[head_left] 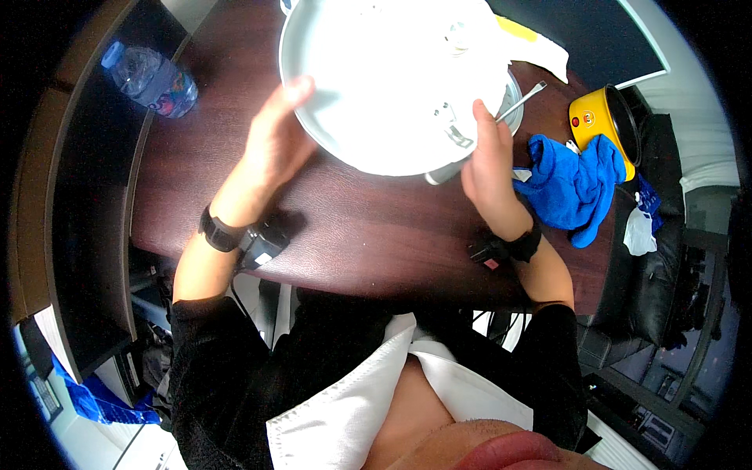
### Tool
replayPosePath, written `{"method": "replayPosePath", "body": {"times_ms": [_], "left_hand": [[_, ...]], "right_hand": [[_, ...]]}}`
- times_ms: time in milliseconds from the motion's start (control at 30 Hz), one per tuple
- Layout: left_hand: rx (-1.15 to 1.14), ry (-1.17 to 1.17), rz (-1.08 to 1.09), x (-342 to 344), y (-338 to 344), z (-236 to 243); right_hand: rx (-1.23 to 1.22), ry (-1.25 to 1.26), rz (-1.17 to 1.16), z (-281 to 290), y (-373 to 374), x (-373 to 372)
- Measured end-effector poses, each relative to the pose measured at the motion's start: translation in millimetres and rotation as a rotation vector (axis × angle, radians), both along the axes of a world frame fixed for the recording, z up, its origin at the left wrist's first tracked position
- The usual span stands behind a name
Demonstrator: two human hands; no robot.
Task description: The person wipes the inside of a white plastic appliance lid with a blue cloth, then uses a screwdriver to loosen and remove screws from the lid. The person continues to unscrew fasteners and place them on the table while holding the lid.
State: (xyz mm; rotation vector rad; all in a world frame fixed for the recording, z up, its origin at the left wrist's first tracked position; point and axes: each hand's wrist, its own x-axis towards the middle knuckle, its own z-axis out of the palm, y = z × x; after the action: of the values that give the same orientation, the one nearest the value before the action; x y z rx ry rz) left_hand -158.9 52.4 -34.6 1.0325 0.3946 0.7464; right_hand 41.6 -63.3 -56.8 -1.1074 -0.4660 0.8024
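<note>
A large white round plate-like panel (376,78), with small metal fittings on its face, fills the upper middle of the view. My left hand (278,133) grips its left edge with the thumb on the rim. My right hand (489,164) holds its lower right side, thumb up. Beside the right thumb a thin white cable with a small plug (531,94) sticks out. Another rounded pale piece (513,117) shows partly behind the panel; whether it is attached I cannot tell. A yellow-and-white item (540,55) lies behind it, mostly hidden.
On the dark wooden table (352,235) are a water bottle (153,82) at left, a blue cloth (572,180) and a yellow pot (595,117) at right. A dark screen (587,31) is at the back, a white bag (641,231) beyond the right edge.
</note>
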Motion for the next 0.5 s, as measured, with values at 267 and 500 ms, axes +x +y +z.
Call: {"method": "replayPosePath", "body": {"times_ms": [267, 500], "left_hand": [[0.008, -0.179, 0.104, -2.5, 7.8, -9.5], [0.025, -0.174, 0.236, -6.2, 12.1, -2.3]], "right_hand": [[-0.255, -0.141, 0.5, -0.1, 8.1, -22.9], [-0.322, -0.593, 0.492, 11.0, -5.1, 11.4]]}}
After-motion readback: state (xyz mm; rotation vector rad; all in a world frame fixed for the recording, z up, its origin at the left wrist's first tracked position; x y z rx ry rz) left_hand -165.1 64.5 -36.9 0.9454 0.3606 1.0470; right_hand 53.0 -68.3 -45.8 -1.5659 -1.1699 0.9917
